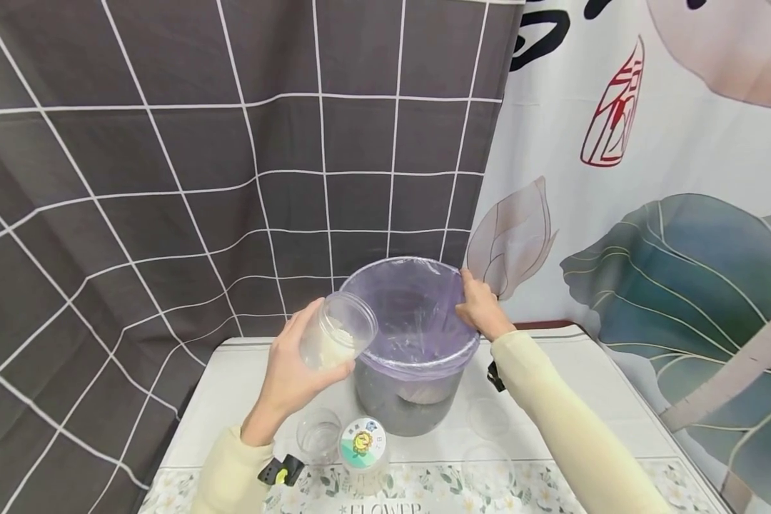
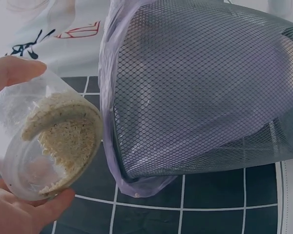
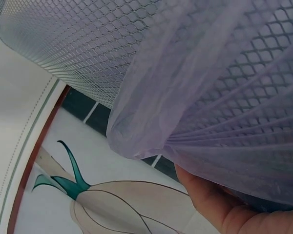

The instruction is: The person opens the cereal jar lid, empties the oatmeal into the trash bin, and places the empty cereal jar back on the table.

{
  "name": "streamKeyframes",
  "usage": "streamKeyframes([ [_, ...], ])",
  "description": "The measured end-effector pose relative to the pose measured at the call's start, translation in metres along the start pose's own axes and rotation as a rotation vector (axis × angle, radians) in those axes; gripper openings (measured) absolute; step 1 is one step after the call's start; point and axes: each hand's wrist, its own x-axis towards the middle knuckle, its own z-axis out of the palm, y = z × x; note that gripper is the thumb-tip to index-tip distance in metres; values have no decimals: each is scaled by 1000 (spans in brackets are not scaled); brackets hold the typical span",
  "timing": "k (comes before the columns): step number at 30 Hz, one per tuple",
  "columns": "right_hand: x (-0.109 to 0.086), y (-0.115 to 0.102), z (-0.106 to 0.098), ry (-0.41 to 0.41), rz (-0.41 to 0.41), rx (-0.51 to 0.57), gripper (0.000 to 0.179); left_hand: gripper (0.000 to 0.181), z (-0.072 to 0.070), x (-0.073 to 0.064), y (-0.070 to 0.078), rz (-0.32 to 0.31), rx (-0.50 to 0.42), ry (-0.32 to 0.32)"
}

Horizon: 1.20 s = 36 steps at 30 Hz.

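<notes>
My left hand (image 1: 295, 368) grips a clear plastic jar (image 1: 353, 314) of pale, rice-like grains (image 2: 68, 136). The jar is tilted, its open mouth beside the near left rim of a mesh trash bin (image 1: 398, 410). A purple trash bag (image 1: 417, 300) lines the bin and folds over its rim. At the bin's right rim, my right hand (image 1: 483, 307) holds the edge, bag included. The bag (image 3: 224, 151) is drawn into pleats beside the fingers in the right wrist view, where part of that hand is hidden.
In front of the bin stand a clear cup-like container (image 1: 319, 434) and a jar with a sunflower-printed lid (image 1: 363, 444). Faint clear round pieces (image 1: 488, 419) lie to the right on the white tabletop (image 1: 231, 392). A dark checked curtain (image 1: 283, 200) hangs behind.
</notes>
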Motion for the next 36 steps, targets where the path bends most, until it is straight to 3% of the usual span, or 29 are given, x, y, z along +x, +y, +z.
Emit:
streamKeyframes([
  [16,0,-3,-3,-4,16,8,76,91,4,22,2,39,43,-62],
  [24,0,-3,0,-2,9,-11,76,91,6,36,-2,99,95,-103],
  [36,0,-2,0,-12,25,-8,75,90,9,48,-6,120,136,-110],
])
